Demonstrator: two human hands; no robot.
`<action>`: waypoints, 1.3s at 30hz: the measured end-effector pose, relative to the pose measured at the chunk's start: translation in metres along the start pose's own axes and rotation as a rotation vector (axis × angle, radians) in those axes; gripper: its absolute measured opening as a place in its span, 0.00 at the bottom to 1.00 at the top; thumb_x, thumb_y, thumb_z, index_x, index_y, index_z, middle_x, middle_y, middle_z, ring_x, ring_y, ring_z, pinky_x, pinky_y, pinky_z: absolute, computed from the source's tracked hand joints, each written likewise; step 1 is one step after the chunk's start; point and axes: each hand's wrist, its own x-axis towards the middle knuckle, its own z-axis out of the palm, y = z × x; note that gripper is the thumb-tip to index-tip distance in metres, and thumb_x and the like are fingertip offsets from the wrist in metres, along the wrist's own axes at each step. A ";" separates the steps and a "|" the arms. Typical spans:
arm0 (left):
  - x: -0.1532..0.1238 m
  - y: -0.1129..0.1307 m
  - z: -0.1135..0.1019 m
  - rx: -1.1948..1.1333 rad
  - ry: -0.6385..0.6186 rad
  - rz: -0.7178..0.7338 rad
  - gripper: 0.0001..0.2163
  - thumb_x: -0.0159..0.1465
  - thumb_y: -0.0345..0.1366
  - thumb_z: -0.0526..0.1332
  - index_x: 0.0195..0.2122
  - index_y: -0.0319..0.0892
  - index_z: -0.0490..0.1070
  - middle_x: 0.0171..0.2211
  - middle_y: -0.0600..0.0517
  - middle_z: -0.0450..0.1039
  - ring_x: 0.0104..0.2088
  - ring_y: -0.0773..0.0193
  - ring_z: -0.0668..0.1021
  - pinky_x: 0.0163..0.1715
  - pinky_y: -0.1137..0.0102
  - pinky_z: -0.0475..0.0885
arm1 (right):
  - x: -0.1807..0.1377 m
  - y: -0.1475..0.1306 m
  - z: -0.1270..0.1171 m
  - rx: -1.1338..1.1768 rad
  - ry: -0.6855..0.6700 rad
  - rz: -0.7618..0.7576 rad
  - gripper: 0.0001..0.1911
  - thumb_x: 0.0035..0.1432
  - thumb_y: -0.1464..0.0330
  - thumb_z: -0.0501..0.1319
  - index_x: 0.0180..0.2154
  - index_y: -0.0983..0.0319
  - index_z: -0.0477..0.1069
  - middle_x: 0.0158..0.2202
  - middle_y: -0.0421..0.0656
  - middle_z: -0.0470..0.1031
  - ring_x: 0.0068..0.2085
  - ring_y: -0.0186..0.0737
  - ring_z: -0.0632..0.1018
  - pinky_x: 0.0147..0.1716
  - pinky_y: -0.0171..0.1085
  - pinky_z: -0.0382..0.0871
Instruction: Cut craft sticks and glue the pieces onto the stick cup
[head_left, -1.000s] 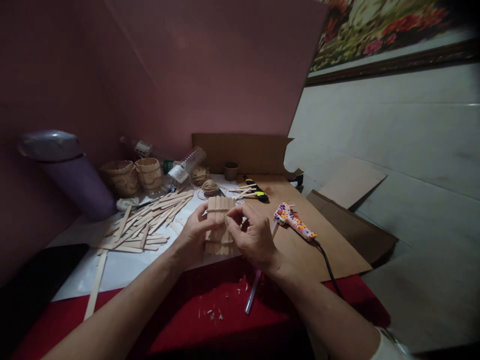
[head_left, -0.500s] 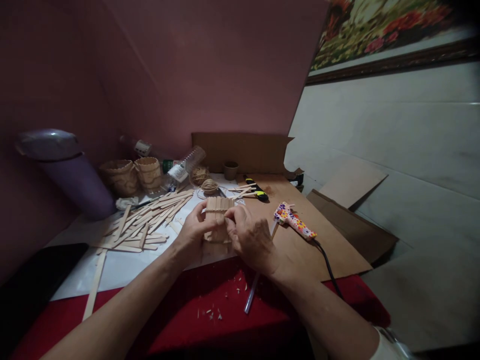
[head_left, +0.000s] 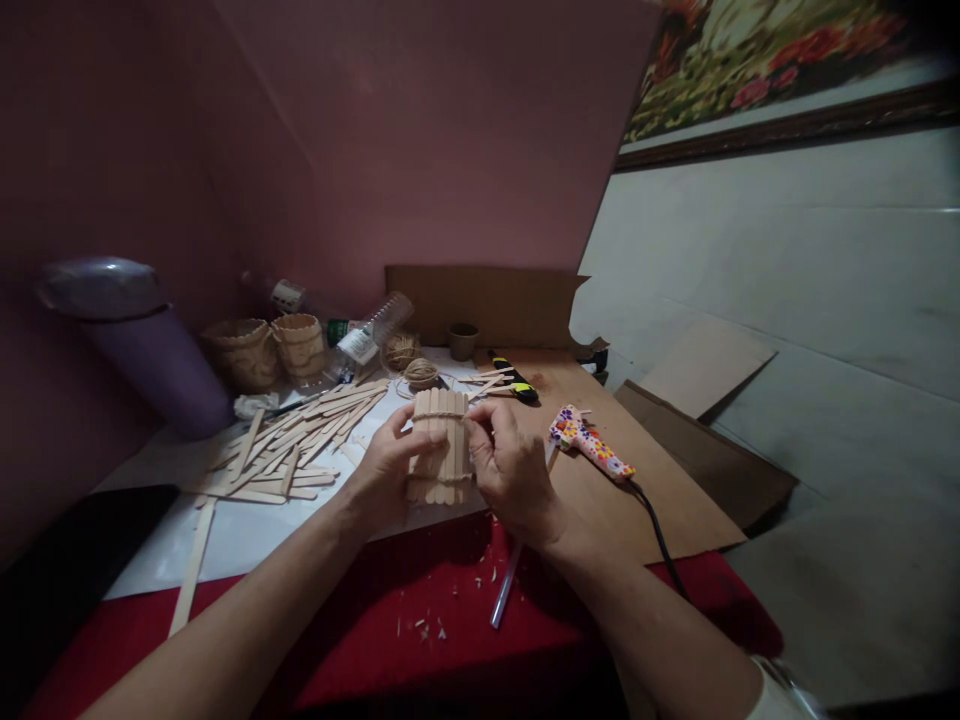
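Note:
My left hand [head_left: 386, 460] is closed around the left side of a small cup made of upright craft sticks [head_left: 442, 450], its thumb lying across the front. Two bands of twine [head_left: 441, 414] run round the cup, one near the top and one near the bottom. At the cup's right edge, level with the upper band, my right hand [head_left: 517, 470] is pinched on the twine; the fingertips cover most of what they hold. Behind the cup sits a ball of twine [head_left: 421, 374].
Loose craft sticks [head_left: 292, 450] are heaped on white paper to the left. A flowered glue gun [head_left: 592, 445] with a black cord lies on the board at right, near a glue stick [head_left: 504, 590]. Farther back are a black-and-yellow cutter [head_left: 517, 380], plastic bottles [head_left: 364, 340] and finished cups [head_left: 298, 345].
My right hand has moved from the cup's front to its right edge, uncovering the stick wall and lower band. The cup now faces me more upright in my left hand.

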 end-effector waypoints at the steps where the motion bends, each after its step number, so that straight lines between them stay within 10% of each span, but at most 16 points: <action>1: 0.001 -0.001 -0.001 0.003 -0.003 0.008 0.27 0.47 0.34 0.70 0.48 0.42 0.66 0.36 0.49 0.76 0.31 0.57 0.79 0.26 0.65 0.75 | 0.000 -0.001 0.000 -0.001 -0.035 -0.014 0.08 0.66 0.68 0.51 0.38 0.61 0.67 0.34 0.45 0.77 0.33 0.40 0.77 0.31 0.36 0.64; 23: 0.006 -0.006 -0.006 0.012 -0.015 0.050 0.28 0.45 0.34 0.71 0.48 0.42 0.67 0.35 0.50 0.77 0.29 0.59 0.79 0.27 0.67 0.75 | -0.001 0.002 0.004 -0.121 -0.021 -0.091 0.07 0.65 0.69 0.51 0.38 0.63 0.67 0.30 0.45 0.77 0.29 0.40 0.76 0.27 0.37 0.59; 39: -0.001 0.007 -0.008 -0.137 -0.040 -0.093 0.19 0.51 0.32 0.65 0.45 0.41 0.70 0.33 0.50 0.78 0.31 0.57 0.81 0.29 0.64 0.78 | 0.016 -0.001 -0.004 0.876 0.562 0.154 0.04 0.65 0.71 0.54 0.36 0.59 0.60 0.32 0.37 0.68 0.28 0.29 0.71 0.27 0.32 0.69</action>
